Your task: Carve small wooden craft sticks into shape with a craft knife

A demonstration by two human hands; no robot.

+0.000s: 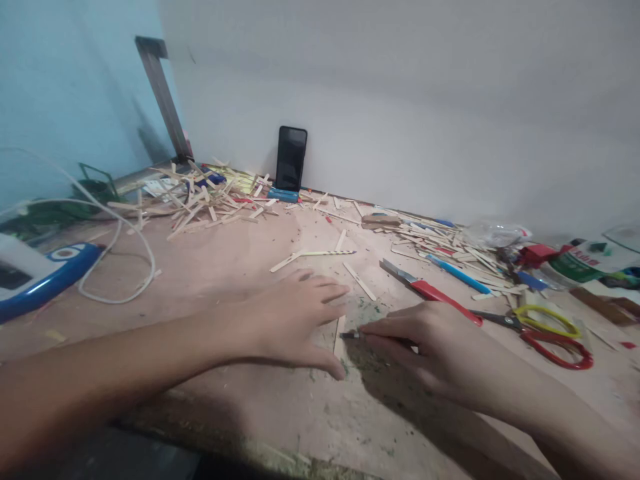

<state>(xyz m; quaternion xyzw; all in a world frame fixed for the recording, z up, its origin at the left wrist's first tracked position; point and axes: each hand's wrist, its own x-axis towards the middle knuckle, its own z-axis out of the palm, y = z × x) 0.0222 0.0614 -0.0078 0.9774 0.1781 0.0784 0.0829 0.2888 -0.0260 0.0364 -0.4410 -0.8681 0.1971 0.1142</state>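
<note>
The right hand [425,337] pinches a small tool [350,335] (maybe a blade, it looks blurry). Its tip is at a wooden stick [339,345], between that hand and the left hand [295,313], fingers spread apart.

Blue wall [65,87] at left meets plain grey-white wall [400,100]. Dark frame [164,100] stands tilted near corner. Worn pinkish tabletop [200,260] reaches grey-white wall. Light soft, uneven; area below tabletop dark.

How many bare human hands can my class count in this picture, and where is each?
2: the left hand, spread near the centre beside a thin pale wooden stick; the right hand, further right, gripping a small metal-tipped tool. No others show.
</note>
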